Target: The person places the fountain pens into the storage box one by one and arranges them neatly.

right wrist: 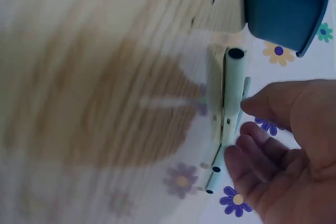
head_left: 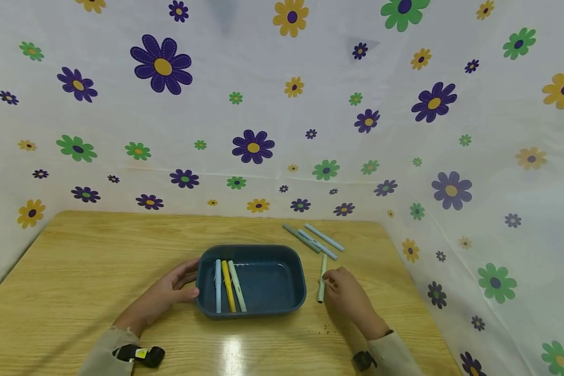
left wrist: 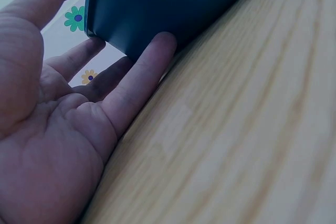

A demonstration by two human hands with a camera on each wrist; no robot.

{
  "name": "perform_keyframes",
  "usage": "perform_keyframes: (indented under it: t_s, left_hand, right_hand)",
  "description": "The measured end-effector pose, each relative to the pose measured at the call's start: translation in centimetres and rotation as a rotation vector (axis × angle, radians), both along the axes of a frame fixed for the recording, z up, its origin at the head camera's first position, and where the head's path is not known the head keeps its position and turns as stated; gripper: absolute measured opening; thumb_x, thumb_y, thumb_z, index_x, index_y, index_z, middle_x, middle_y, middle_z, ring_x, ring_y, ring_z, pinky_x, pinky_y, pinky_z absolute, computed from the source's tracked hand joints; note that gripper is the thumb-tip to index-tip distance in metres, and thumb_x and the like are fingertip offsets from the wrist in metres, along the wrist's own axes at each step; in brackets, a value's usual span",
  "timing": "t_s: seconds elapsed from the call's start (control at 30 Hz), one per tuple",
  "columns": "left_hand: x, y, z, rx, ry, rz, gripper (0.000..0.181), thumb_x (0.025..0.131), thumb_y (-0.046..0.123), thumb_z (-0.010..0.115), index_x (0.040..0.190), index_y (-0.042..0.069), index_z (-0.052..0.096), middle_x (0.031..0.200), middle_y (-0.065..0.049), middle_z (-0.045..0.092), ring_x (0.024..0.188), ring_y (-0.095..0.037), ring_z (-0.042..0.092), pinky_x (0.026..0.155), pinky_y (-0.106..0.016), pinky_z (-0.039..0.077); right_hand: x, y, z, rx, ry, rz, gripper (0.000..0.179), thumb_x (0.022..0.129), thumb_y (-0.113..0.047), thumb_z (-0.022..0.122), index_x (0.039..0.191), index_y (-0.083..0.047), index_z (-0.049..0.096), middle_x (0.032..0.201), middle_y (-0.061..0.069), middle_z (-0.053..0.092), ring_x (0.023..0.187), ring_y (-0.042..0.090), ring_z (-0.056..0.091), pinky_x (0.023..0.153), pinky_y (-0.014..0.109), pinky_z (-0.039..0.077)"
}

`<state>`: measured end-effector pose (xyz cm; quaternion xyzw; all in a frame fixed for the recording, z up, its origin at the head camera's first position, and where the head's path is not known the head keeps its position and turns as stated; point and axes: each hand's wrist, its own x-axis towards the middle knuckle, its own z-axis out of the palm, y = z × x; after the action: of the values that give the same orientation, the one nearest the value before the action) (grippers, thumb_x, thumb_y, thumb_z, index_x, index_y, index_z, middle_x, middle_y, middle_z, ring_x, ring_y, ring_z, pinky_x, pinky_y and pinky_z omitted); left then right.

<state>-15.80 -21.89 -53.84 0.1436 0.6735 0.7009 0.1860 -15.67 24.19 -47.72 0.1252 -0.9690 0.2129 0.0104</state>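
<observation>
My left hand (head_left: 169,290) rests its fingers along the left wall of a dark blue rectangular box (head_left: 263,314), thumb near the front corner. In the left wrist view its fingers are spread and touch the box side (left wrist: 136,9). Inside, toward the left, lie three capped pens: light blue (head_left: 218,287), yellow (head_left: 228,287) and pale green (head_left: 237,287). Right of the box a pale green pen (head_left: 322,287) lies on the table. My right hand (head_left: 350,297) is beside it, fingertips right at its barrel. The right wrist view shows a gap between thumb (right wrist: 262,100) and fingers.
Behind the pale green pen lie a grey-green pen (head_left: 301,238) and two light blue pens (head_left: 325,237) at the back right of the wooden table (head_left: 113,250). Small dark specks (head_left: 326,329) mark the table front right. A flowered white cloth (head_left: 207,120) hangs behind and at the sides.
</observation>
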Motion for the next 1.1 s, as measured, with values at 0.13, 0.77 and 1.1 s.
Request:
perform_keyframes:
  t_s: [0.13,0.77,1.1]
  left_hand:
    - [0.1,0.0,0.0,-0.008,0.000,0.005,0.076,0.101,0.011,0.066,0.164,0.014,0.025,0.166,-0.020,0.026,0.150,-0.046,0.027,0.099,-0.033,0.054]
    - [0.1,0.1,0.0,-0.006,0.003,0.003,0.075,0.101,0.010,0.066,0.164,0.014,0.026,0.166,-0.021,0.026,0.150,-0.046,0.028,0.099,-0.033,0.054]
    - [0.1,0.0,-0.1,-0.016,0.011,0.014,0.075,0.101,0.012,0.066,0.164,0.015,0.027,0.166,-0.020,0.027,0.150,-0.046,0.028,0.099,-0.031,0.053]
  right_hand:
    - [-0.3,0.2,-0.5,0.149,0.200,0.124,0.022,0.089,0.002,0.077,0.109,-0.003,0.073,0.107,0.012,0.062,0.100,0.031,0.059,0.083,0.046,0.053]
    - [-0.5,-0.8,0.1,0.267,0.085,-0.016,0.014,0.090,-0.015,0.080,0.088,-0.011,0.067,0.076,-0.002,0.057,0.064,0.012,0.051,0.057,0.031,0.046]
    - [-2.5,-2.0,0.2,0.239,-0.039,-0.184,0.033,0.091,-0.032,0.081,0.098,-0.006,0.062,0.080,0.004,0.060,0.061,0.015,0.051,0.051,0.032,0.043]
